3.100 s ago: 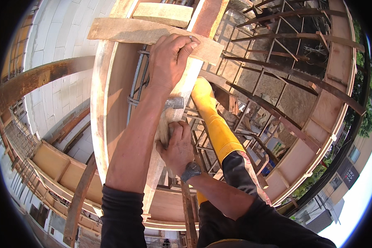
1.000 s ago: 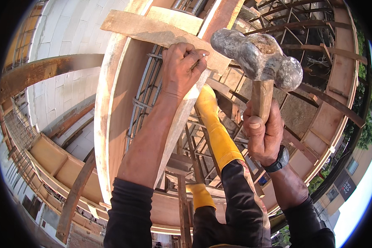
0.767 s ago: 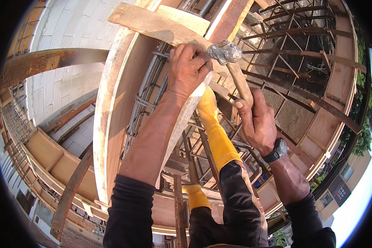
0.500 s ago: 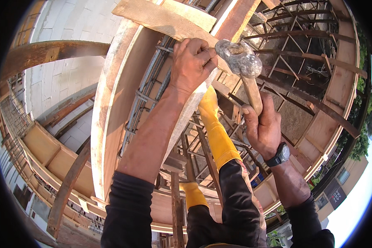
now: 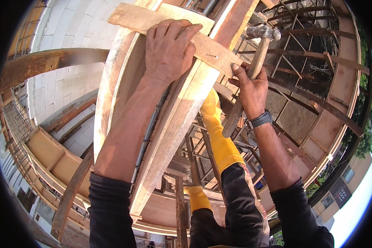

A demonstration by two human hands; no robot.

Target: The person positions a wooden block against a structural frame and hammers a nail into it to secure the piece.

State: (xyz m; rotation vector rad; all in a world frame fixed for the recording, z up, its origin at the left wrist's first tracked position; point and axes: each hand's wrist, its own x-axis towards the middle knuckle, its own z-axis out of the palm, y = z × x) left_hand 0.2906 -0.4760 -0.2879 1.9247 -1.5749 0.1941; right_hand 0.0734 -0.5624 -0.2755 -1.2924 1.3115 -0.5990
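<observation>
A short wooden board (image 5: pixel 217 58) lies across the top of a long timber form with side planks (image 5: pixel 173 124). My left hand (image 5: pixel 168 53) grips the board's middle, fingers bent over its far side. A nail (image 5: pixel 212 56) stands partly out of the board, right of that hand. My right hand (image 5: pixel 253 91) holds a hammer (image 5: pixel 259 58) by its wooden handle, head up and away from the nail. The right thumb touches the board's right end. Another short wood piece (image 5: pixel 188 15) lies just beyond the board.
Ribbed steel bars (image 5: pixel 146 132) run inside the form, partly hidden by my left arm. My yellow boots (image 5: pixel 219 132) stand among timber supports below. A pale block wall (image 5: pixel 70 29) and a dark beam (image 5: pixel 58 62) are at left; formwork panels (image 5: pixel 339 87) curve along the right.
My left hand has left the nail's spot and spread over the board further left. The hammer has swung up and right, away from the nail. My right hand has moved to the board's end.
</observation>
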